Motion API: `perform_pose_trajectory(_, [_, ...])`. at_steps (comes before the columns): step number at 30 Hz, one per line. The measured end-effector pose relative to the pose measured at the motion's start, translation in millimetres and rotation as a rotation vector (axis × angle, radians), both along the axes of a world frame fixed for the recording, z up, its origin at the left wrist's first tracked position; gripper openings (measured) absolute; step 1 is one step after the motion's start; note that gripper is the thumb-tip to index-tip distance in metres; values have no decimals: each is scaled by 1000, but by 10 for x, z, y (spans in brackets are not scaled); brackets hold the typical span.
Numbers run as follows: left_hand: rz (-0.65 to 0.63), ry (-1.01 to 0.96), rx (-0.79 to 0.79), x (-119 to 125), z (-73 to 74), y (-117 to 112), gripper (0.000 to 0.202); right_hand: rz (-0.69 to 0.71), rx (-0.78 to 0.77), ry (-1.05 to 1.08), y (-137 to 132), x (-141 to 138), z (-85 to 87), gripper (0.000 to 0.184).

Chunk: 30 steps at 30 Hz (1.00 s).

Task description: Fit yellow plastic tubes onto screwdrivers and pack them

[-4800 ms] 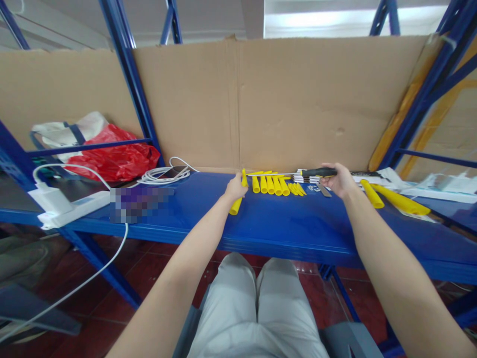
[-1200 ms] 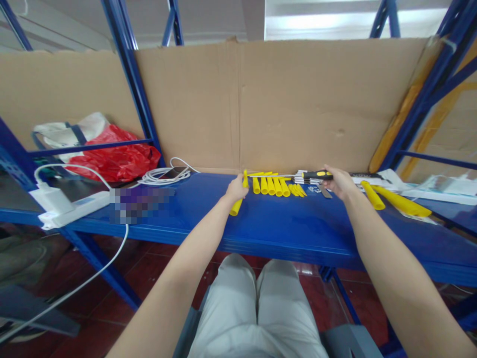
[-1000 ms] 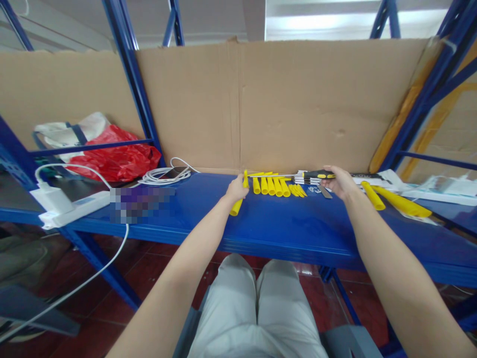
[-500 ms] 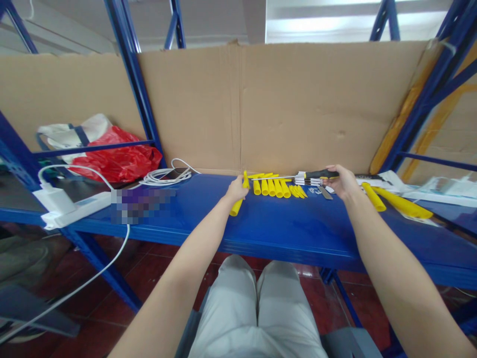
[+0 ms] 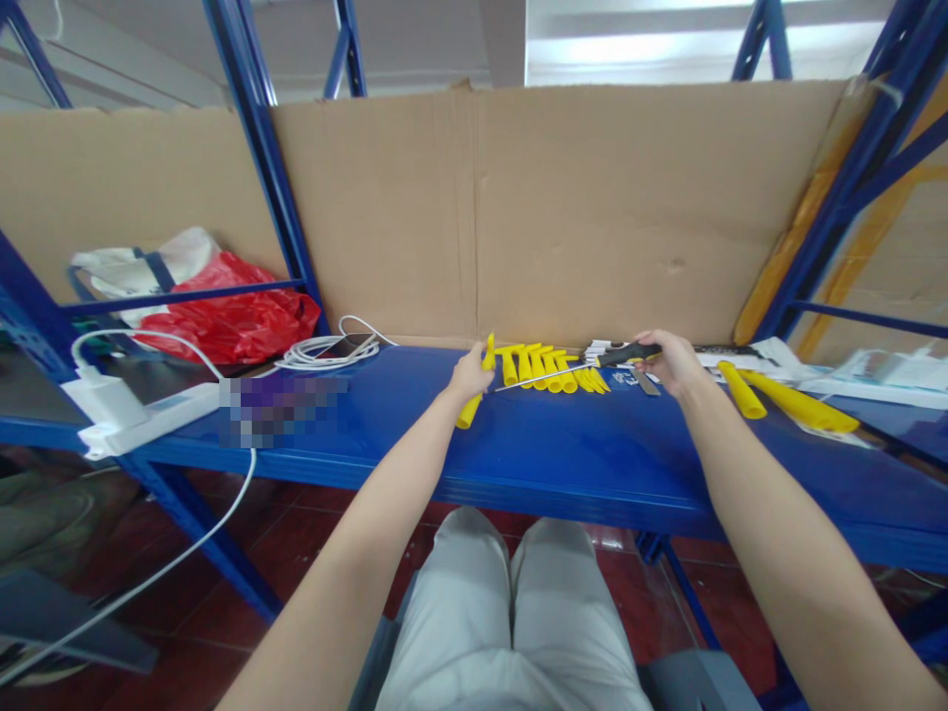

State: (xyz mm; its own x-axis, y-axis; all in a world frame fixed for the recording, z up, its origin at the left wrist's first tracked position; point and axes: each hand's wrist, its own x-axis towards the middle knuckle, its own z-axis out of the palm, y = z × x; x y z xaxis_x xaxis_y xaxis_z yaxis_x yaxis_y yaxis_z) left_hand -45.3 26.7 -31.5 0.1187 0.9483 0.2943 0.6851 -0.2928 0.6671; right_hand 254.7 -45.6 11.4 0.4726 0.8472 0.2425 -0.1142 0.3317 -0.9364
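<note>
My left hand (image 5: pixel 472 373) is closed around a yellow plastic tube-like part (image 5: pixel 469 410), whose wide end points toward me. In my right hand (image 5: pixel 672 359) is a screwdriver (image 5: pixel 628 354) with a black and yellow handle. Its long metal shaft slopes down to the left, and the tip is close beside the yellow part in my left hand; whether they touch I cannot tell. Behind the shaft several similar yellow parts (image 5: pixel 537 367) lie in a row. Small yellow pointed pieces (image 5: pixel 592 380) lie to their right, with a flat metal piece (image 5: pixel 647 383) near my right hand.
Two yellow pieces lie at the right, the longer one (image 5: pixel 804 403) on paper. To the left are a coiled white cable (image 5: pixel 322 352), a white power strip (image 5: pixel 152 417) and a red plastic bag (image 5: pixel 233 314). A cardboard panel (image 5: pixel 578 217) stands behind the blue shelf (image 5: pixel 563 449).
The screwdriver's tip has dropped and come toward me, so the shaft now slants in front of the yellow row. My left hand stays nearly still with the yellow part.
</note>
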Motion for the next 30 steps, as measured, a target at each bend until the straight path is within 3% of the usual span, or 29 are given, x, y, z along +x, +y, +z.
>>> perform_pose_trajectory(8, [-106, -78, -4, 40, 26, -76, 52, 140, -135, -72, -25, -69, -19, 11])
perform_pose_trajectory(16, [9, 17, -12, 7, 18, -46, 54, 166, -191, -106, 14, -6, -56, 7])
perform_pose_trajectory(21, [-2, 63, -69, 16, -8, -10, 51, 174, -205, -65, 33, 23, -59, 5])
perform_pose_trajectory(30, [-10, -22, -74, -2, -67, 98, 51, -40, -144, 94, 61, 124, -11, 12])
